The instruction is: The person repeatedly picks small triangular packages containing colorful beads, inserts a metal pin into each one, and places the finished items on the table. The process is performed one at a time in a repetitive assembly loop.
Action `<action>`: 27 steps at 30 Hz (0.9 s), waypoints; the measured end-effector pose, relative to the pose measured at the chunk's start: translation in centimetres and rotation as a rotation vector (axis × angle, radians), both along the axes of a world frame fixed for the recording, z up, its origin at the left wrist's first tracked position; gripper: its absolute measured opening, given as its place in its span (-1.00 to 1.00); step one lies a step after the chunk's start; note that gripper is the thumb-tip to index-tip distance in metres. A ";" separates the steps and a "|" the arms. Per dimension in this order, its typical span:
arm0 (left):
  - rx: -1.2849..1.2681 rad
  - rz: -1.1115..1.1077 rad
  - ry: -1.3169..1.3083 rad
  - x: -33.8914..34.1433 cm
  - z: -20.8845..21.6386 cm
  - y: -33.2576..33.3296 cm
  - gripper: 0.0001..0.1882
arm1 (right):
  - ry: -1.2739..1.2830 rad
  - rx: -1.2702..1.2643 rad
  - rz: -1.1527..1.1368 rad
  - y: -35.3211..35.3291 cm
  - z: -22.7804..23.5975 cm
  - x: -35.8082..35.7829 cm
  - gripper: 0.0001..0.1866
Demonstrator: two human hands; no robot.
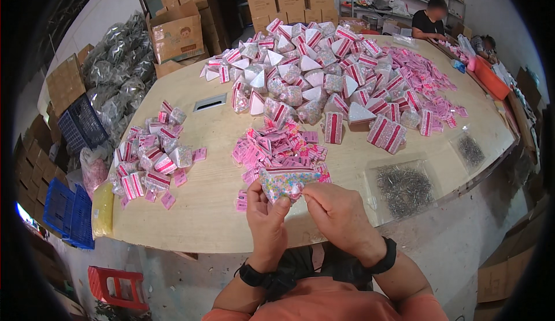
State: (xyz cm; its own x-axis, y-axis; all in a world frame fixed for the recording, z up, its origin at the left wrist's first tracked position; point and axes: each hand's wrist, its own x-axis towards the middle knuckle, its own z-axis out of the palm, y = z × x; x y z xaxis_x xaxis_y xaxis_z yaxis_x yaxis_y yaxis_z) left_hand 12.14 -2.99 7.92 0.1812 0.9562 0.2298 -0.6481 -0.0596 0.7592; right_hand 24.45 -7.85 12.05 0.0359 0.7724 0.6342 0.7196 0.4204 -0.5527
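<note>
A small clear bag of coloured beads [287, 183] was held up just above the near edge of the wooden table [214, 205], pinched at its lower edge by the closed fingers of the left hand [267, 220] and of the right hand [340, 212], presumably so that its pink header card could be set straight. Just beyond the bag a heap of loose pink header cards [277, 147] was kept within easy reach, while finished packets [147, 162] were piled well to the left of it and a larger mound of filled bags [324, 72] lay farther back.

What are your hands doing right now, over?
Left hand and right hand both pinching one small clear bag of coloured beads. Held just above table. Pink card pile right behind it, nothing blocking.
</note>
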 end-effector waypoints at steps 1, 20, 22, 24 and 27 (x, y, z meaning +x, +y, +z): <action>0.015 0.020 0.021 0.0 -0.1 0.0 -0.42 | -0.012 0.001 0.000 0.0 0.0 0.0 -0.89; -0.024 0.031 0.259 -1.2 0.1 -0.1 -0.52 | -0.129 -0.169 0.050 -0.4 1.0 0.8 -0.91; -0.005 0.045 0.273 -1.2 0.1 -0.2 -0.51 | -0.164 -0.182 0.041 -0.5 1.2 0.8 -0.90; 0.029 0.074 0.310 -1.2 0.1 -0.2 -0.50 | -0.218 -0.197 0.001 -0.7 1.5 0.6 -0.90; 0.099 0.130 0.404 -1.1 0.2 -0.2 -0.49 | -0.326 -0.200 -0.034 -0.8 1.4 0.5 -0.91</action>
